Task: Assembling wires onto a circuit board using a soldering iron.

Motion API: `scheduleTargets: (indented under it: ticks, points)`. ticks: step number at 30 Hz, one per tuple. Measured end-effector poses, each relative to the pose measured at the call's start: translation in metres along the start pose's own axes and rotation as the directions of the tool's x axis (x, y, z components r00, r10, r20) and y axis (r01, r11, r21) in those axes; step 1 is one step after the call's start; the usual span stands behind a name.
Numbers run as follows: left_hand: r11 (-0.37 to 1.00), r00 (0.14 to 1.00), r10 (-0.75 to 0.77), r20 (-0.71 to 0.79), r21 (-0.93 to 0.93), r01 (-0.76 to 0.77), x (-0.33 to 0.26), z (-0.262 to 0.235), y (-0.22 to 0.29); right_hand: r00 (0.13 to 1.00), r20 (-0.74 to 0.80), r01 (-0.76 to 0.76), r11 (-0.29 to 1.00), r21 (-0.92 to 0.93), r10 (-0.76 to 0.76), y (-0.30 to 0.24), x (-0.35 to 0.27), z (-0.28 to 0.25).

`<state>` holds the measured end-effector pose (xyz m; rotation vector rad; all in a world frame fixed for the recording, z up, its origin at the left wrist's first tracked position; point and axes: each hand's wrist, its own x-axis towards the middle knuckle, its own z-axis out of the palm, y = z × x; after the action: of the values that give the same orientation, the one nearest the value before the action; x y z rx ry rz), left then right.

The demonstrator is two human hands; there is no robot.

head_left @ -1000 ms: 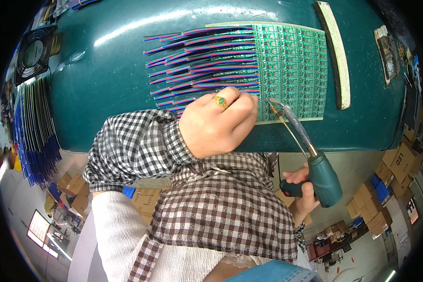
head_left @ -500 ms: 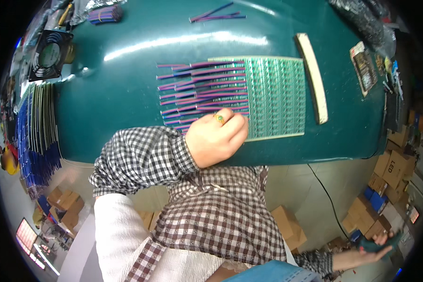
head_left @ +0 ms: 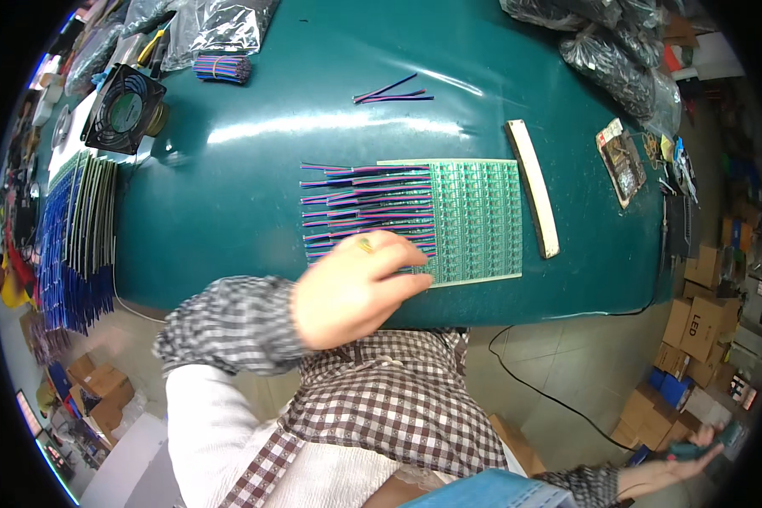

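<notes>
My left hand (head_left: pixel 360 286) is over the near part of a green circuit board panel (head_left: pixel 481 222), its stretched fingers slightly apart at the board's lower edge. Rows of thin multi-coloured wires (head_left: pixel 366 203) lie across the panel's left side and stick out past it. The hand hides the nearest wires, and nothing shows between its fingers. Away from the table at the lower right, my right hand (head_left: pixel 670 474) has its palm turned up, with fingers curled round a dark green object (head_left: pixel 687 450) whose kind I cannot make out.
A pale bar (head_left: pixel 533 188) lies right of the panel. Loose wires (head_left: pixel 394 95) and a banded wire bundle (head_left: pixel 222 69) lie farther back. At left stand a black fan (head_left: pixel 125 110) and a stack of wired boards (head_left: pixel 78 241). Plastic bags (head_left: pixel 610 63) crowd the far right.
The view has shifted, so the table things sit lower. My left hand has drawn back a little to the left over the wires, fingers more spread. My right hand still holds the dark green object.
</notes>
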<state>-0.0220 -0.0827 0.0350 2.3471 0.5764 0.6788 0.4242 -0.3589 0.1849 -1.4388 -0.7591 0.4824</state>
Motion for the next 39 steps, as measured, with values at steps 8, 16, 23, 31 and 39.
scheduleTargets:
  ticks: [8,16,23,31,39]
  points:
    - [0.922,0.979,-0.035,-0.201,0.372,0.110,0.112,-0.047,-0.131,0.967,0.063,-0.244,0.828,0.504,0.247,0.091,0.027,0.115]
    - [0.873,0.972,-0.141,-0.189,0.439,0.212,0.109,-0.020,-0.152,0.930,0.291,-0.365,0.656,0.661,0.224,0.150,0.005,0.126]
    - [0.926,0.752,-0.339,-0.566,-0.344,0.158,0.099,-0.031,-0.132,0.893,0.363,-0.445,0.638,0.628,0.266,0.165,-0.017,0.147]
    - [0.986,0.955,-0.166,-0.247,-0.043,0.160,0.057,-0.054,-0.017,0.900,0.294,-0.433,0.730,0.529,0.321,0.151,-0.030,0.183]
    - [0.978,0.997,-0.045,-0.059,0.203,0.056,0.006,0.034,-0.003,0.835,0.424,-0.541,0.659,0.522,0.349,0.160,-0.036,0.194]
